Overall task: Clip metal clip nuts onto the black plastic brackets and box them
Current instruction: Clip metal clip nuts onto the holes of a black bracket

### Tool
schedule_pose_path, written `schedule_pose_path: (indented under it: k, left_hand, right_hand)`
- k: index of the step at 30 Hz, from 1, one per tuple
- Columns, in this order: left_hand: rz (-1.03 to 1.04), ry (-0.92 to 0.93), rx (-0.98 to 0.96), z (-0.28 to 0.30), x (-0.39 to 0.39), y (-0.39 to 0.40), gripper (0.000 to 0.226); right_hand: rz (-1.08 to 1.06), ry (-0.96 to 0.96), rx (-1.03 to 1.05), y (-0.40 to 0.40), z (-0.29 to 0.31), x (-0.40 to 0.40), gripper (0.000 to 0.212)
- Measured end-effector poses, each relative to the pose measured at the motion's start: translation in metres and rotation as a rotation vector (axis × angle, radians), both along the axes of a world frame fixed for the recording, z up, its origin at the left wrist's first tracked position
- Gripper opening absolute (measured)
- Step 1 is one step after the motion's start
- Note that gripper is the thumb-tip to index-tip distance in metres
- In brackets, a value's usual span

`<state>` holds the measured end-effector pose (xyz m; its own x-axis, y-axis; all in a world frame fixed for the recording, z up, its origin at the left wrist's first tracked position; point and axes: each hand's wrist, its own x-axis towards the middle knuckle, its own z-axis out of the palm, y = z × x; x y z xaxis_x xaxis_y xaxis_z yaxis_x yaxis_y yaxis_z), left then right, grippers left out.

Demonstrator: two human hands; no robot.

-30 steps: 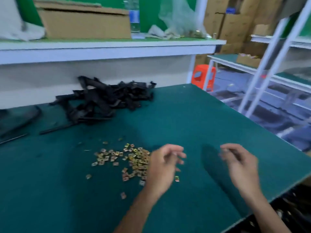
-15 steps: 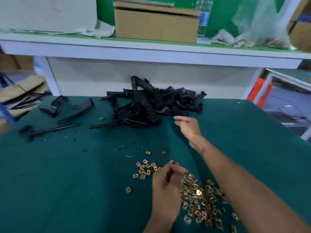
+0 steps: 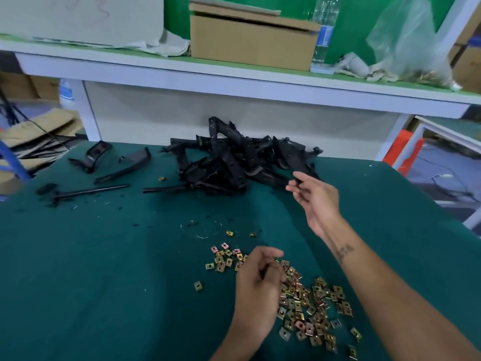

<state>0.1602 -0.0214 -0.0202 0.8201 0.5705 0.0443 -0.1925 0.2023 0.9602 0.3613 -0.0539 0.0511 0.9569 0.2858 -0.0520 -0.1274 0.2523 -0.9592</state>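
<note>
Head view shows the right hand (image 3: 316,198) reaching to the near right edge of the pile of black plastic brackets (image 3: 234,162) at the back of the green desk (image 3: 91,269), its fingers loosely spread and touching a bracket end; whether they grip it is unclear. Nearer the person, the left hand (image 3: 260,285) hovers with fingers curled over the scattered metal clip nuts (image 3: 307,306); I cannot tell if it holds one.
</note>
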Motion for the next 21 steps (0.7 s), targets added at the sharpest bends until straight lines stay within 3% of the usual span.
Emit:
schedule_pose_path:
  k: [5,7,10,11,13,15,16,19,21]
  left_hand:
    - [0.021,-0.083,-0.084,0.003,-0.002,0.0,0.015]
    - [0.058,-0.143,-0.041,0.008,-0.002,-0.001,0.007]
    - [0.083,-0.206,0.099,0.015,-0.003,0.007,0.024]
    - [0.059,-0.218,0.099,0.019,-0.004,0.01,0.033]
    - [-0.027,-0.23,-0.007,0.024,-0.007,0.014,0.048]
    - [-0.077,-0.223,-0.133,0.028,-0.009,0.016,0.048]
    - [-0.067,-0.214,-0.175,0.029,-0.01,0.016,0.042]
    - [0.063,-0.167,-0.31,0.026,-0.011,0.021,0.019]
    - [0.11,-0.144,-0.386,0.024,-0.012,0.029,0.015]
  right_hand:
    - [0.019,-0.135,-0.005,-0.05,-0.002,-0.074,0.037]
    - [-0.01,-0.451,-0.225,-0.067,-0.005,-0.106,0.042]
    - [-0.082,-1.034,-0.664,-0.081,-0.007,-0.149,0.037]
    - [-0.089,-1.161,-0.837,-0.082,-0.008,-0.161,0.036]
    - [-0.048,-1.232,-1.102,-0.079,-0.014,-0.183,0.044]
    - [0.006,-1.203,-1.123,-0.074,-0.021,-0.198,0.056]
    - [0.039,-1.237,-1.096,-0.074,-0.026,-0.203,0.053]
    - [0.107,-1.575,-1.027,-0.08,-0.032,-0.203,0.027]
    - [0.174,-1.628,-0.873,-0.088,-0.034,-0.192,0.029]
